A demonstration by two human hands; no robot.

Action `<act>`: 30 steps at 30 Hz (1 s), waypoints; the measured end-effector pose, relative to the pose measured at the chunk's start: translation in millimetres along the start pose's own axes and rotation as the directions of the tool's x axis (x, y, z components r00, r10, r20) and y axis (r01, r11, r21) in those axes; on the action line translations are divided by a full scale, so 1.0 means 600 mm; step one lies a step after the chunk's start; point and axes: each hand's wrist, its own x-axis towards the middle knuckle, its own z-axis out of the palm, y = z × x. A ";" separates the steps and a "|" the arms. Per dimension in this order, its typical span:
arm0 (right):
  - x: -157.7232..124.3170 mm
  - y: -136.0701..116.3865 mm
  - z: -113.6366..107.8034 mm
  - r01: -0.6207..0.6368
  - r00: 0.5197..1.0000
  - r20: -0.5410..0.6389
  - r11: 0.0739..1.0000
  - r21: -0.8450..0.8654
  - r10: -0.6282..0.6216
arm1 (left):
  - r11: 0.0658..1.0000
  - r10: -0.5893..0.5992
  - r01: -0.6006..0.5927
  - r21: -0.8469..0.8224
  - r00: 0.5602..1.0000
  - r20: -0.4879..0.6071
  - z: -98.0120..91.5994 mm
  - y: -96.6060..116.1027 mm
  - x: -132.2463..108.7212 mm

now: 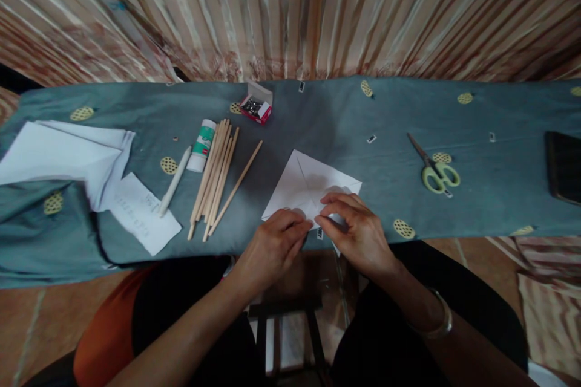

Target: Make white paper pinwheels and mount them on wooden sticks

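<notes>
A white paper square (297, 184) with crease lines lies near the table's front edge, one corner pointing away from me. My left hand (279, 239) is closed at its near left edge, fingers bent over the paper. From the right, my right hand (358, 227) pinches paper between thumb and fingertips near the sheet's middle. A small white tip of paper hangs past the table edge below that hand. My fingers hide the near part of the sheet.
Left of the paper lie wooden sticks (216, 175), a glue stick (202, 145), a white pen-like stick (175, 181), a written note (147, 217) and white sheets (63, 154). Behind is an open red box of pins (257, 104). Green-handled scissors (433, 172) and a dark phone-like object (563, 166) lie right.
</notes>
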 end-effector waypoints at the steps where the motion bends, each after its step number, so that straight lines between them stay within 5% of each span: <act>1: 0.000 0.000 0.000 0.007 1.000 0.001 1.000 -0.007 -0.007 | 1.000 0.002 -0.002 0.001 1.000 0.002 0.000 0.000 0.000; 13: -0.009 0.005 0.002 0.148 0.989 -0.004 0.979 -0.142 -0.150 | 1.000 0.006 -0.006 -0.003 1.000 0.009 0.000 0.002 0.004; 30: -0.024 -0.001 0.026 0.334 0.941 0.115 0.822 -0.461 -0.317 | 0.999 -0.003 0.002 0.041 1.000 0.026 -0.001 0.005 0.001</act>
